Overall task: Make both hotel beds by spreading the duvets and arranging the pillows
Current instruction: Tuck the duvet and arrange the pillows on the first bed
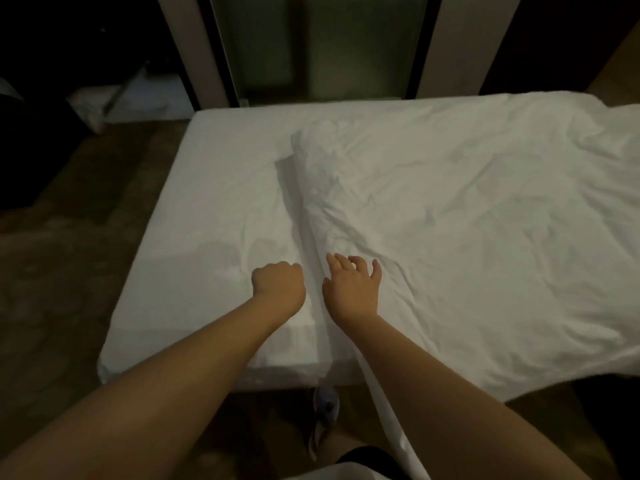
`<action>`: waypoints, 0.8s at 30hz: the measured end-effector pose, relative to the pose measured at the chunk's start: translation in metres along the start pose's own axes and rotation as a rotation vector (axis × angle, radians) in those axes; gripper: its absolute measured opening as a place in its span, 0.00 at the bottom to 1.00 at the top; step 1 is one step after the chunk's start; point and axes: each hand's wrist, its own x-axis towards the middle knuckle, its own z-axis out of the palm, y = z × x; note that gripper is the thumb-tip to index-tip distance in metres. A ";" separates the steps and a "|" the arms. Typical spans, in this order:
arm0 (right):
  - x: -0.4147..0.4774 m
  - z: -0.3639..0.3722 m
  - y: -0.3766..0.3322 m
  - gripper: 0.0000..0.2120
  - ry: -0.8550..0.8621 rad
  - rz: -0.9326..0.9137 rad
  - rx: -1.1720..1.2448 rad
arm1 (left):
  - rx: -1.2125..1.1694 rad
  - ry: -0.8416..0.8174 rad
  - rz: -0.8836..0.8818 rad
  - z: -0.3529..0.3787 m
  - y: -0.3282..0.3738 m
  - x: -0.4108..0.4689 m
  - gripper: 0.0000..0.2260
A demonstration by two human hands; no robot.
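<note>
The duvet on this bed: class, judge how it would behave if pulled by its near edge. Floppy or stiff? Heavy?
Probably floppy: the duvet lies creased and its corner droops off the mattress. Likely light yet bulky, judging by its puffed fold near the right hand.

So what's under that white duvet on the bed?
The sheeted mattress shows bare left of the duvet and runs beneath it. The rest is covered: anything lying under the duvet cannot be seen. The right hand rests on top.

White-sheeted bed (207,209): left part bare. Crumpled white duvet (467,220) covers middle and right part, its left edge running far to near, draping over bed's near edge.
</note>
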 end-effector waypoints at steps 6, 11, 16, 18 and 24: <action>0.131 -0.015 -0.022 0.23 -0.019 -0.037 -0.045 | 0.021 0.061 -0.040 -0.052 -0.042 0.111 0.13; 0.210 -0.029 -0.046 0.24 -0.056 -0.075 -0.076 | 0.000 0.083 -0.046 -0.076 -0.071 0.177 0.16; 0.291 -0.056 -0.054 0.24 -0.052 -0.068 -0.124 | -0.070 0.102 0.012 -0.105 -0.094 0.256 0.20; 0.323 -0.065 -0.056 0.24 -0.043 -0.067 -0.164 | -0.095 0.116 0.047 -0.114 -0.099 0.289 0.21; 0.419 -0.068 -0.055 0.24 -0.061 -0.093 -0.276 | -0.098 0.177 0.101 -0.122 -0.113 0.389 0.18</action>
